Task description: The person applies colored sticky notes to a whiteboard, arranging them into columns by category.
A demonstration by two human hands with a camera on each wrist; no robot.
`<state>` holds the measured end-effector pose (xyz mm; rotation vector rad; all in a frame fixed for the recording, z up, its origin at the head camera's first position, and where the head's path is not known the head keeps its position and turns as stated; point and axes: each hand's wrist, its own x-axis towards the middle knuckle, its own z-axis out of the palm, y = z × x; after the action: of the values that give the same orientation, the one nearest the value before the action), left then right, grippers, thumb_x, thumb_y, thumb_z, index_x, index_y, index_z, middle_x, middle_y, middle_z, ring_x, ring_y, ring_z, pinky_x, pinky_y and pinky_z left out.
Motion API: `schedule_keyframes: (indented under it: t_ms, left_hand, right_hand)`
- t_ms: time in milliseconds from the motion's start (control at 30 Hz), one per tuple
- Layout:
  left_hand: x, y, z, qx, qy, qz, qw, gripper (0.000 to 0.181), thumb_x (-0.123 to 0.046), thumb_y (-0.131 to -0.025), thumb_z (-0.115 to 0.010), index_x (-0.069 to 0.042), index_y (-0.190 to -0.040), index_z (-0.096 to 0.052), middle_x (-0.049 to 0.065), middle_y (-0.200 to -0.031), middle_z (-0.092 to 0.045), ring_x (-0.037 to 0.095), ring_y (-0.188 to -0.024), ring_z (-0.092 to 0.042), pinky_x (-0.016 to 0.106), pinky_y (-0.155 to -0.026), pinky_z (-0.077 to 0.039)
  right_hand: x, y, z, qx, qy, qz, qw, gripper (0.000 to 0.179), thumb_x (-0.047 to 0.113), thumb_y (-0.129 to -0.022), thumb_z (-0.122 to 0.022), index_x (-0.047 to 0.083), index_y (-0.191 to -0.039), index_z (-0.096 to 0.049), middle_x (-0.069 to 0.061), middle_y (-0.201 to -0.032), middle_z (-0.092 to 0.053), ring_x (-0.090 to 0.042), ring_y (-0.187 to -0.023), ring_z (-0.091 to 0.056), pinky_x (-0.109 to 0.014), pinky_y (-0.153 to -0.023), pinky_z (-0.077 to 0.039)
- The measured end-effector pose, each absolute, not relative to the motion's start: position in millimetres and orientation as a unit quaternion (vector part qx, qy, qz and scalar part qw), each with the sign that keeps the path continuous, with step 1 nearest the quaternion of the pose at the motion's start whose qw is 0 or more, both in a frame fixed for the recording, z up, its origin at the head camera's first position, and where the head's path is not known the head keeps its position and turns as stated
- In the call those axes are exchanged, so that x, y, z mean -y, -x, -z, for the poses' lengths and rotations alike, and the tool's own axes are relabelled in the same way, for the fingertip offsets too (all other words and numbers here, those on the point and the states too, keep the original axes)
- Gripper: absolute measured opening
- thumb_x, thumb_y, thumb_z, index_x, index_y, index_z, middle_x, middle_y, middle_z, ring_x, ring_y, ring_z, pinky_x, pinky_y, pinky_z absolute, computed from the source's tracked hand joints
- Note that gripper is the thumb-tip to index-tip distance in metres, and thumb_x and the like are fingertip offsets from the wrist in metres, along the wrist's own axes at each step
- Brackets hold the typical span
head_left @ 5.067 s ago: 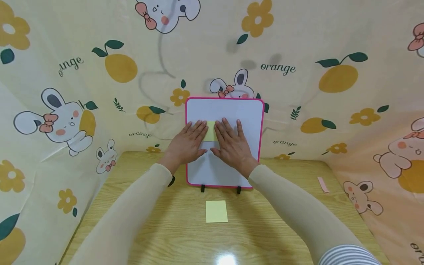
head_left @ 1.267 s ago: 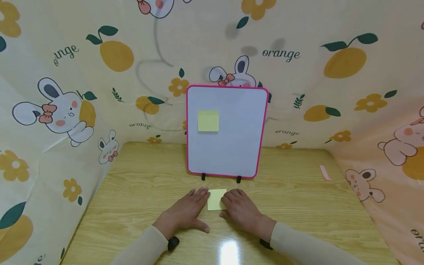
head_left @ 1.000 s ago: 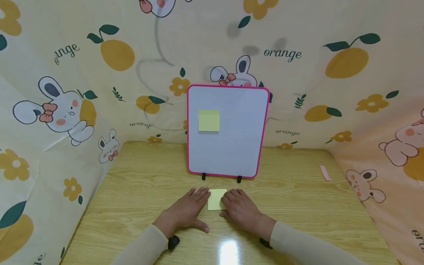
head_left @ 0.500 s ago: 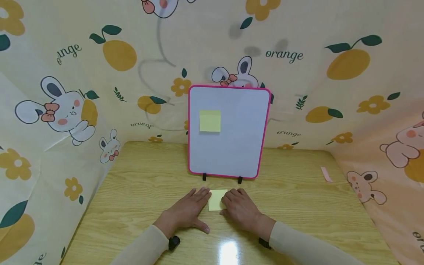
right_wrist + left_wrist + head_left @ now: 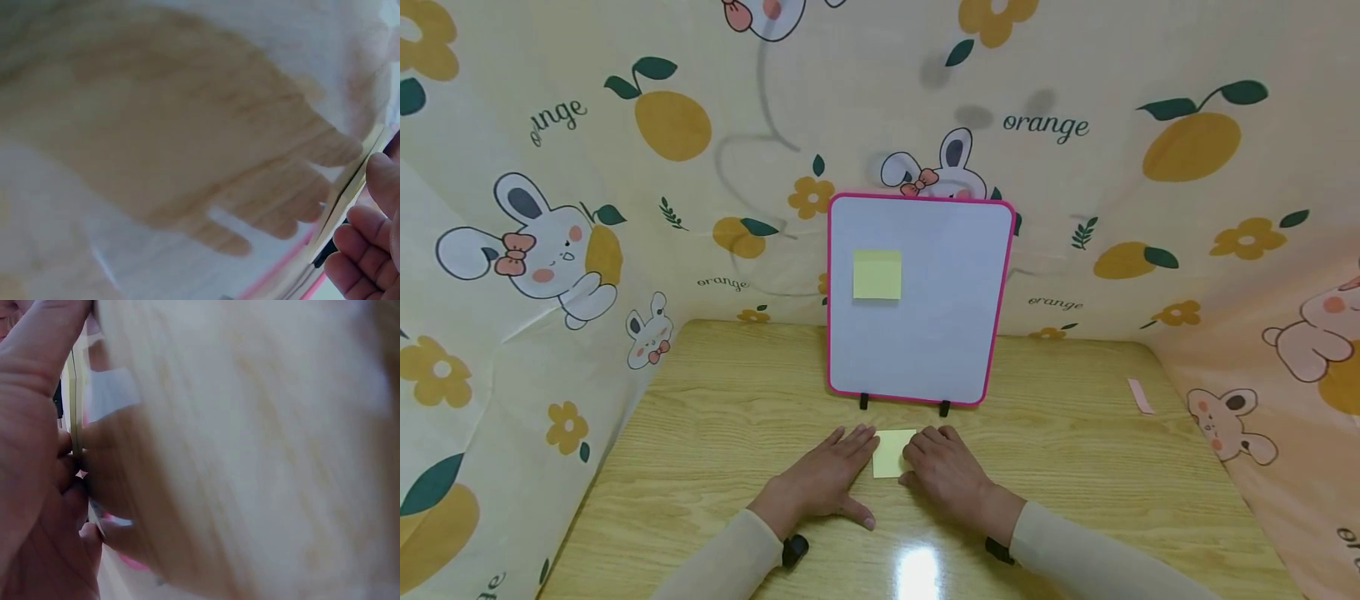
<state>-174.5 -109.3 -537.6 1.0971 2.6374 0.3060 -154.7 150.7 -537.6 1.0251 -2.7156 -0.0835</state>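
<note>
A pad of yellow sticky notes (image 5: 890, 455) lies on the table between both hands, its thin edge showing in the right wrist view. My left hand (image 5: 820, 477) rests on the table with straight fingers, their tips at the pad's left edge and the thumb spread. Curled fingers of my right hand (image 5: 947, 473) grip the right edge of the pad; in the right wrist view the thumb (image 5: 382, 178) is right at that edge. Behind the pad stands a whiteboard (image 5: 925, 333) with a pink frame, and one yellow sticky note (image 5: 877, 275) is stuck on its upper left.
Two black feet, one a black stand foot (image 5: 864, 402), hold up the whiteboard at its bottom edge. A small pink strip (image 5: 1140, 396) lies on the wooden table (image 5: 1060, 458) at the right. Patterned cloth (image 5: 760, 100) closes in the back and sides.
Both hands were earlier pressed flat on the note on the whiteboard; they have come down to the pad on the table. Over the last second the hands have hardly moved.
</note>
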Motion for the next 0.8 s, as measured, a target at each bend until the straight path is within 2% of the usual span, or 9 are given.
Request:
schedule_keyframes:
  t_ms: [167, 433, 800]
  left_hand:
    - [109.4, 175.2, 537.8, -0.91, -0.379, -0.103, 0.136, 0.127, -0.079, -0.077, -0.073, -0.006, -0.168, -0.024, 0.011, -0.177, -0.017, 0.025, -0.164, -0.016, 0.046, -0.136, -0.015]
    - [108.6, 174.5, 536.1, -0.909, -0.378, -0.107, 0.138, 0.126, -0.078, -0.077, -0.074, -0.005, -0.168, -0.025, 0.011, -0.177, -0.018, 0.025, -0.164, -0.017, 0.046, -0.135, -0.016]
    - [108.2, 174.3, 535.8, -0.91, -0.375, -0.111, 0.14, 0.126, -0.077, -0.077, -0.075, -0.005, -0.168, -0.025, 0.011, -0.177, -0.019, 0.025, -0.164, -0.017, 0.047, -0.135, -0.017]
  right_hand:
    - [-150.9, 155.3, 532.8, 0.931, -0.348, 0.024, 0.11, 0.031, 0.046, -0.1, -0.07, 0.015, -0.103, -0.068, 0.002, -0.105, -0.07, -0.018, -0.099, -0.06, -0.038, -0.091, -0.052]
    - [-153.5, 159.8, 535.3, 0.898, -0.392, 0.075, 0.184, 0.022, 0.031, -0.092, -0.079, 0.014, -0.094, -0.066, 0.002, -0.098, -0.068, -0.019, -0.095, -0.06, -0.039, -0.094, -0.052]
    - [-152.4, 161.3, 538.8, 0.889, -0.403, 0.106, 0.189, 0.017, 0.011, -0.093, -0.074, 0.013, -0.09, -0.058, 0.001, -0.09, -0.06, -0.019, -0.086, -0.052, -0.034, -0.082, -0.049]
